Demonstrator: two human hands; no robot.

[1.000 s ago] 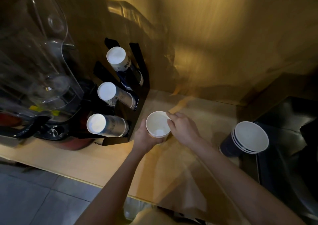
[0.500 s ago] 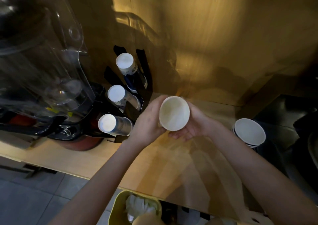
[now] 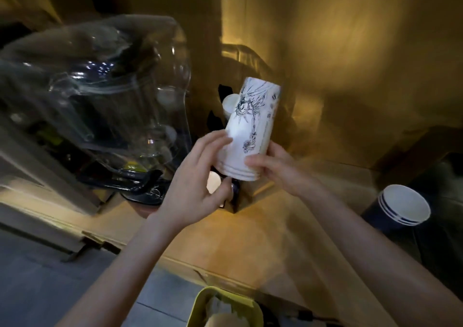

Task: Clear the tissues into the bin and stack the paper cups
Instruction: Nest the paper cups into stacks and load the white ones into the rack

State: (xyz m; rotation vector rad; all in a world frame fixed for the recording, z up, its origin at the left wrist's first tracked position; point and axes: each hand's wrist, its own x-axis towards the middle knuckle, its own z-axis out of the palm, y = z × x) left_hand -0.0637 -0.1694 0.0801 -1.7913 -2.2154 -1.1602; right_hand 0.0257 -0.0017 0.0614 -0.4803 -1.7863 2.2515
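A stack of white paper cups with a black line drawing is held upside down above the counter, rims toward me. My right hand grips its lower right edge. My left hand touches its lower left side with fingers spread. A second stack of dark blue cups stands upright at the right. A yellow bin with white tissues inside sits below the counter's front edge.
A black cup rack with sideways cup stacks stands behind my hands against the wall. A clear blender jar on its base fills the left. The wooden counter runs across; a dark sink area lies at the far right.
The white cups have been lifted and turned over, from mouth facing me to bottom pointing up and away. My view has tilted up and closer.
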